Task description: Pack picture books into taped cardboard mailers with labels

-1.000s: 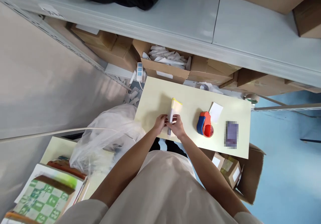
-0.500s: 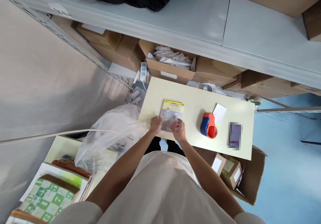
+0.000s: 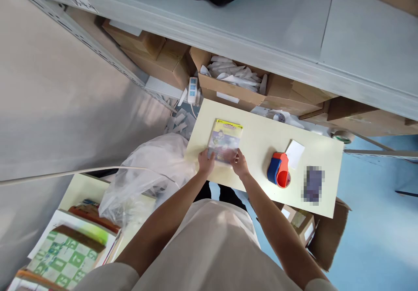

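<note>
Two hands, left hand (image 3: 206, 162) and right hand (image 3: 241, 165), pinch the near corners of a thin, glossy, yellow-topped picture booklet (image 3: 225, 141) at centre frame, flat on the pale yellow worktop (image 3: 254, 138); light, bendy, likely slippery, best gripped at edges.

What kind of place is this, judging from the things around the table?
Probably a stockroom or packing area. Open cardboard boxes sit under a grey metal shelf, and a tape dispenser stands on the small table, where both hands hold a booklet in clear wrap.
</note>
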### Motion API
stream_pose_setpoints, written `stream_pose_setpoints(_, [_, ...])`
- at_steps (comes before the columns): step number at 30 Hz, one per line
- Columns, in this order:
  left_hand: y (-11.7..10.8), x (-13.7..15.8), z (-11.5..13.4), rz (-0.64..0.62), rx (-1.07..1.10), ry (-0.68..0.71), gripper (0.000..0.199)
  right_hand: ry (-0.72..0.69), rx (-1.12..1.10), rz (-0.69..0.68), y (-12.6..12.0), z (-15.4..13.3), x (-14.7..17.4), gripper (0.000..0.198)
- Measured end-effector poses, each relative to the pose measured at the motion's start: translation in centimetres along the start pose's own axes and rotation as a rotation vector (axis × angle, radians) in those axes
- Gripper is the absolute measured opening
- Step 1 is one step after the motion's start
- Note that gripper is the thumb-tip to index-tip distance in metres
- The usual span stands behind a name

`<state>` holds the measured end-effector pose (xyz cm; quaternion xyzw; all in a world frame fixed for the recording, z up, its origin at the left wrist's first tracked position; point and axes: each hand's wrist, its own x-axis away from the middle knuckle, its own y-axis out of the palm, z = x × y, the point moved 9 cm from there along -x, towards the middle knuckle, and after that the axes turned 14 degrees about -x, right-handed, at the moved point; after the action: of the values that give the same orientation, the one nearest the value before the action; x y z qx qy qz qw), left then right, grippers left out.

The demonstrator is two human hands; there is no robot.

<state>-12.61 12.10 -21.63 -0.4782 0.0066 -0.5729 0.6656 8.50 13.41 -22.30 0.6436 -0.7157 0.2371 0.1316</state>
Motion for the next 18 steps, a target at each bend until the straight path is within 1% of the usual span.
stream_pose_setpoints(2, [-1.0, -2.3, 1.3, 0.034, 0.013, 0.034, 0.036, -0.011, 0.064, 0.044, 0.6, -1.5, -2.1, 0.067])
stream_pose_setpoints(5, [-2.7, -5.4, 3.2, 0.085, -0.007, 0.089, 0.037, -0.055, 0.045, 0.085, 1.9, -3.9, -5.0, 0.064])
stream_pose_setpoints(9, [-4.0, -8.3, 4.7, 0.076, -0.040, 0.138, 0.039, -0.091, 0.012, 0.148, 2.8, -5.8, -7.0, 0.051])
stream_pose_setpoints(11, [-4.4, -9.0, 5.0, 0.065, -0.037, 0.165, 0.039, -0.099, 0.008, 0.161, 2.9, -6.1, -7.3, 0.045])
stream_pose_setpoints(14, [-4.5, -9.2, 4.9, 0.056, -0.057, 0.198, 0.040, -0.109, -0.027, 0.149, 3.0, -5.9, -7.1, 0.041])
stream_pose_setpoints(18, [-4.4, -7.7, 4.6, 0.067, -0.128, 0.225, 0.047, -0.091, -0.018, 0.158, 2.2, -4.8, -5.2, 0.042])
